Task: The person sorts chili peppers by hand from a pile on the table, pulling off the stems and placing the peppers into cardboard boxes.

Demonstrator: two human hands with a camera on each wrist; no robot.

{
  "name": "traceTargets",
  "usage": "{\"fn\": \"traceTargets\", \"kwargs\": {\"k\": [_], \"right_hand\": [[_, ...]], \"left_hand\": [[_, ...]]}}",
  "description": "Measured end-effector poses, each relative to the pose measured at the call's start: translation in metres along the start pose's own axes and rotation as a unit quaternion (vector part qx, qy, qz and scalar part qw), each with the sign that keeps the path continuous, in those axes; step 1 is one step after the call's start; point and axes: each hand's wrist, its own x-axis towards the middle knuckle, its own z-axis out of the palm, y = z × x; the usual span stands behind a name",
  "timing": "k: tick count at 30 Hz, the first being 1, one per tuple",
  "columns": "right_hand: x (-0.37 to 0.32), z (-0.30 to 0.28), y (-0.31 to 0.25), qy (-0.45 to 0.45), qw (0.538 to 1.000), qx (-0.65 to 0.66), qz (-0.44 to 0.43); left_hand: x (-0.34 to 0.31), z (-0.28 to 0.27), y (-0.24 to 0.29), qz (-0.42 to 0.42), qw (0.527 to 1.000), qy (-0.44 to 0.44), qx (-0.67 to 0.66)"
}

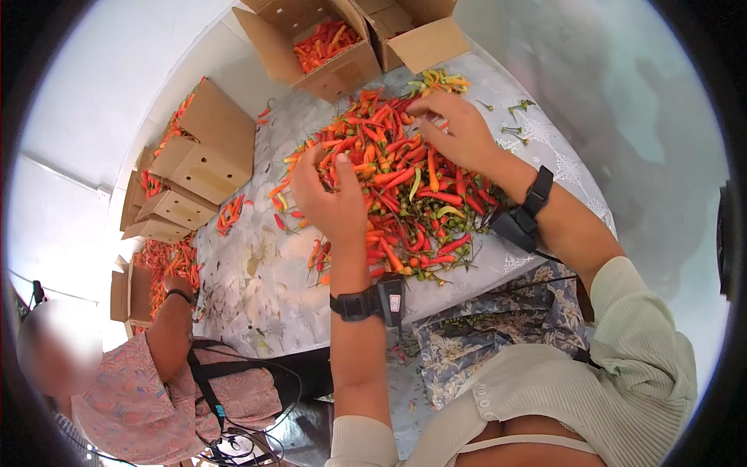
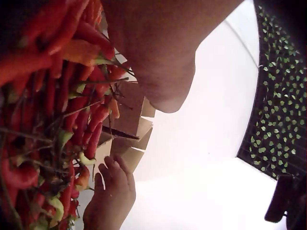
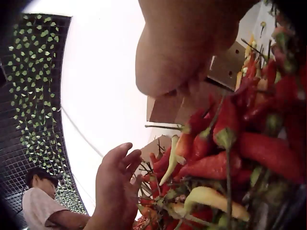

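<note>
A broad heap of red and orange chili peppers (image 1: 405,171), with a few pale yellow ones and green stems among them, lies on the table. At the heap's left side is my left hand (image 1: 331,194), its thumb and fingers apart and slightly bent. My right hand (image 1: 459,128) reaches over the far right part of the heap, fingers bent downward near the peppers. Each hand also shows in the opposite wrist view: the left hand (image 3: 115,187) with fingers spread beside the heap, the right hand (image 2: 112,191) with loosely bent fingers. No pepper shows in either.
Yellow chilies (image 1: 440,80) form a small group at the far edge, with loose stems (image 1: 515,128) to the right. Open cardboard boxes (image 1: 338,74) of chilies stand at the back, and more boxes (image 1: 206,140) line the left. Another person (image 1: 148,389) works at the lower left.
</note>
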Motion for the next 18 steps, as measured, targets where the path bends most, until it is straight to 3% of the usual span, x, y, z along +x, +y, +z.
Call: {"fn": "traceTargets", "kwargs": {"k": [4, 5, 7, 11, 18], "right_hand": [[-0.004, -0.004, -0.004, -0.226, 0.971, 0.081, 0.005], [-0.006, -0.004, -0.005, -0.243, 0.967, 0.072, -0.010], [-0.007, -0.001, 0.001, -0.243, 0.964, 0.103, 0.005], [-0.003, -0.002, -0.002, -0.252, 0.962, 0.102, 0.027], [-0.004, 0.013, 0.013, -0.163, 0.966, 0.199, -0.004]], "left_hand": [[-0.003, 0.003, 0.007, -0.018, 0.996, -0.077, -0.036], [-0.005, 0.006, 0.002, -0.015, 0.994, -0.107, -0.030], [-0.009, 0.009, 0.001, -0.037, 0.988, -0.145, -0.041], [-0.009, 0.007, 0.002, -0.007, 0.993, -0.117, -0.028], [-0.004, -0.001, 0.021, 0.071, 0.991, -0.102, -0.049]]}}
